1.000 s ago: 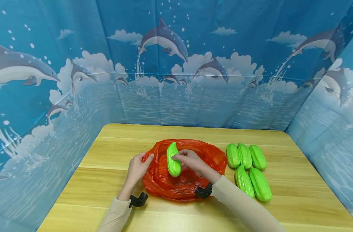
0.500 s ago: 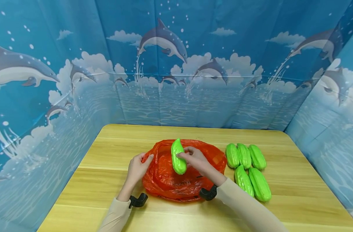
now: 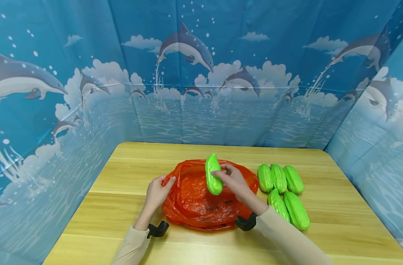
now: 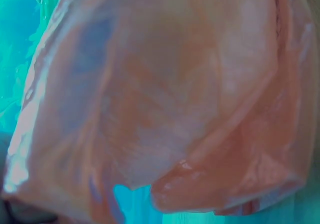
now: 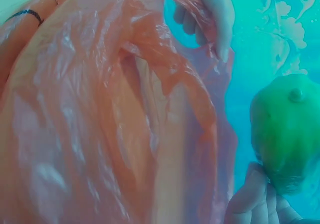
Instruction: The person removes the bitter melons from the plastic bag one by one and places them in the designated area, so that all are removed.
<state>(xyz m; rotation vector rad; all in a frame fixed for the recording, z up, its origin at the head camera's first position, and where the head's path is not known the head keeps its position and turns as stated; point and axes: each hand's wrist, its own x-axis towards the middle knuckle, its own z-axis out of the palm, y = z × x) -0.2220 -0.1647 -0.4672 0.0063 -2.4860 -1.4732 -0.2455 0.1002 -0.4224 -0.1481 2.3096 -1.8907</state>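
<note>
My left hand [image 3: 157,192] pinches the left rim of a red plastic bag [image 3: 191,211], which lies spread with its mouth open upward. Above the bag, my right hand [image 3: 234,181] holds a bright green bitter melon [image 3: 213,176], shiny and ridged, its pointed end up. The right wrist view shows the bitter melon [image 5: 287,129] with my right fingers [image 5: 255,196] at its lower end. There my left hand [image 5: 215,19] grips the bag's edge. Bag film [image 4: 165,84] fills most of the left wrist view and hides my left fingers.
Several more green bitter melons [image 3: 280,178] lie grouped on the wooden table [image 3: 128,165], just right of the bag. A blue dolphin-print curtain [image 3: 201,117] stands behind the table and along both sides.
My right hand has moved right and farther back over the bag, carrying the bitter melon with it. My left hand keeps its grip on the rim in the same place.
</note>
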